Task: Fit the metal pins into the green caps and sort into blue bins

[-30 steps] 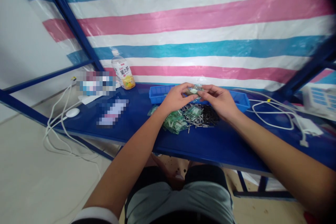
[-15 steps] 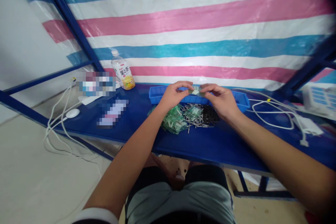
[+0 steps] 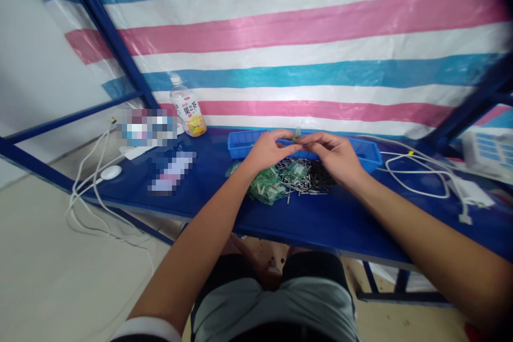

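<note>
My left hand [image 3: 269,150] and my right hand [image 3: 337,156] meet over the blue tray [image 3: 240,144], fingertips closed together. Between them they pinch a small green plastic packet [image 3: 297,132]; its see-through end sticks up behind the fingers and the rest is hidden. Just below the hands lies a heap of similar green packets [image 3: 267,188] with pale pieces inside. Beside it are loose thin metal pins [image 3: 295,186] and a pile of small black pieces [image 3: 321,179], partly covered by my right hand.
A drink bottle [image 3: 189,109] stands at the back left of the blue table [image 3: 288,227]. Near it are a white mouse [image 3: 111,172] and blurred-out items. White cables and a power adapter [image 3: 473,192] lie at the right. A striped sheet [image 3: 280,37] hangs behind.
My hands have come closer together and the fingers have turned inward. The packet, earlier stretched flat between both hands, is now mostly hidden, with one end pointing up.
</note>
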`<state>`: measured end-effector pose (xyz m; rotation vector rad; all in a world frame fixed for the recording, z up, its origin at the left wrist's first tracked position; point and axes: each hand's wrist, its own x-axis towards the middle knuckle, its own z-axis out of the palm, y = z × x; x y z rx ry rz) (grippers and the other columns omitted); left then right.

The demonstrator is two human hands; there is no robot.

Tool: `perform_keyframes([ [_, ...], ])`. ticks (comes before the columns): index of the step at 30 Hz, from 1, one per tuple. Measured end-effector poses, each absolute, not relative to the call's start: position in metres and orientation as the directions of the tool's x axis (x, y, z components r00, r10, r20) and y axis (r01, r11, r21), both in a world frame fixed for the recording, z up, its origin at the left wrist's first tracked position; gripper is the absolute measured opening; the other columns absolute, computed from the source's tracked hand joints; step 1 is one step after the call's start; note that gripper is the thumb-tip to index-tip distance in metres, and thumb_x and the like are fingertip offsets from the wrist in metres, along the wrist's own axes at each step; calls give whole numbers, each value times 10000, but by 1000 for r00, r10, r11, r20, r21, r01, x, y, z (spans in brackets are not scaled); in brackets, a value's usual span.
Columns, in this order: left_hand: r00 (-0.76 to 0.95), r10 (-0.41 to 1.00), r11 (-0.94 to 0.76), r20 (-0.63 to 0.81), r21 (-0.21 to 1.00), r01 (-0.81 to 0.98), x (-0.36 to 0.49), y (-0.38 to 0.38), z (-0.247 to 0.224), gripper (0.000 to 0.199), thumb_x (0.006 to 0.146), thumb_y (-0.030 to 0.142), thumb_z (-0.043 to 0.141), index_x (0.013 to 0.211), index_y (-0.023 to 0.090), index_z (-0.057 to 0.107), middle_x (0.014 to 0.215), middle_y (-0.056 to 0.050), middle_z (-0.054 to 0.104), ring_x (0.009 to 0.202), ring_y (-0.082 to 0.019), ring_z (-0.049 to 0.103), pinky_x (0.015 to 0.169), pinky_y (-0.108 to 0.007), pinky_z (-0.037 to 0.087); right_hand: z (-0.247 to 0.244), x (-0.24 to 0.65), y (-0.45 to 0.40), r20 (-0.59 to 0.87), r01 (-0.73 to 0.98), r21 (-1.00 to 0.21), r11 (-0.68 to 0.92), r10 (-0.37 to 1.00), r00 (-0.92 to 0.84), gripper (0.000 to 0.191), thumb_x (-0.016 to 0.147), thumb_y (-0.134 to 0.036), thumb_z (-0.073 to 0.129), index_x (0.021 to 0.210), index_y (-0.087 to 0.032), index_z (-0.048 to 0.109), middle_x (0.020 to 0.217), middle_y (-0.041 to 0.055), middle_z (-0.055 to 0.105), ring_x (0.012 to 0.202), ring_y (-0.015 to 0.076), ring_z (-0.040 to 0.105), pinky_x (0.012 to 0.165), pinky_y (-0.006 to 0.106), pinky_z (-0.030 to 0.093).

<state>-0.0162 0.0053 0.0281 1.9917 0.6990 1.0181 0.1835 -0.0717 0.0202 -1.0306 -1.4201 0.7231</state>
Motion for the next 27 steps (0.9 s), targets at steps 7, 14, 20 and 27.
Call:
perform_keyframes([
  [7,583,670,-591,460,806,43,-17,16,23,182,981,354,726,1080,213,787,1097,-98,798,936,-213,722,836,-377,599,18,185,-67,506,222,-855,468,847,164,439,819,-422,891,1198,-292,712,1150,67,736,1063,252,707,914,432,623],
  [14,563,723,-447,401,893,-62,-14,13,21,372,929,385,805,1243,211,708,970,-71,778,764,-170,694,726,-341,573,13,188,-61,405,132,-911,390,908,110,457,781,-466,924,1134,-260,720,838,3,723,757,194,690,819,412,621],
  [20,524,743,-447,416,892,-74,-15,18,19,286,906,308,813,1156,210,711,1039,-85,803,918,-205,747,840,-371,608,12,190,-61,433,141,-899,414,887,162,308,778,-385,915,1005,-258,749,894,11,765,811,196,707,834,393,604],
  [27,497,698,-576,515,817,-39,-20,16,30,118,939,152,710,986,214,799,1321,-88,777,1233,-233,716,1108,-426,549,11,197,-62,575,329,-796,508,804,151,108,861,-279,787,959,-289,831,1225,54,747,1193,276,695,1040,461,557],
])
